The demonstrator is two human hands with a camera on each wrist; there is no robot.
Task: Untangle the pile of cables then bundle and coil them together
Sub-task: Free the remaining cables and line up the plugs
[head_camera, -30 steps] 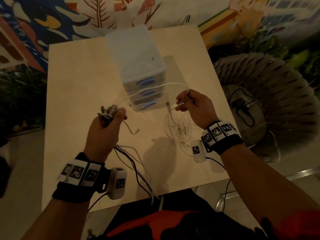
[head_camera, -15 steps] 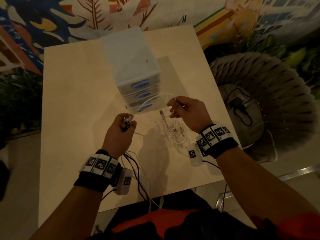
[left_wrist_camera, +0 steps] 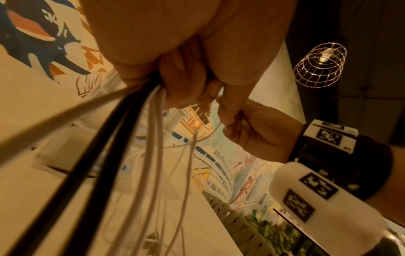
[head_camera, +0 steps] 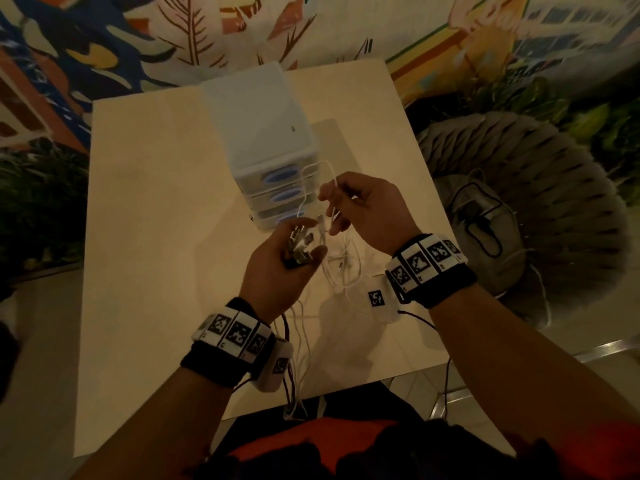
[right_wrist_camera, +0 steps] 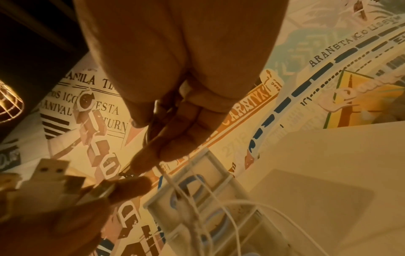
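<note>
Cables, assorted, black and white, held above a pale square table. One bundle of several leads is gathered in the left hand, whose fingers curl round it just below the plugs; the free lengths hang down past the wrist and over the near table edge. Plug ends, metal USB type among them, stick up from the top of this fist.

White cable: one thin lead, pinched between thumb and fingers of the right hand. It arches up in a loop in front of the drawer unit, then drops into a loose tangle of white lead lying on the table between the two hands. Its plug end hangs close beside the left hand's plugs; whether they touch cannot be told.

Drawer unit: small, translucent white plastic, three drawers with blue oval handles, standing on the table directly behind the hands and just beyond the raised loop.

Wrist bands: black, carrying square printed markers and a white camera pod, one on each forearm.

Surroundings: woven grey chair to the right of the table, with a grey bag on its seat; painted mural wall behind; wire-cage lamp overhead in the left wrist view; red garment at the near edge.
</note>
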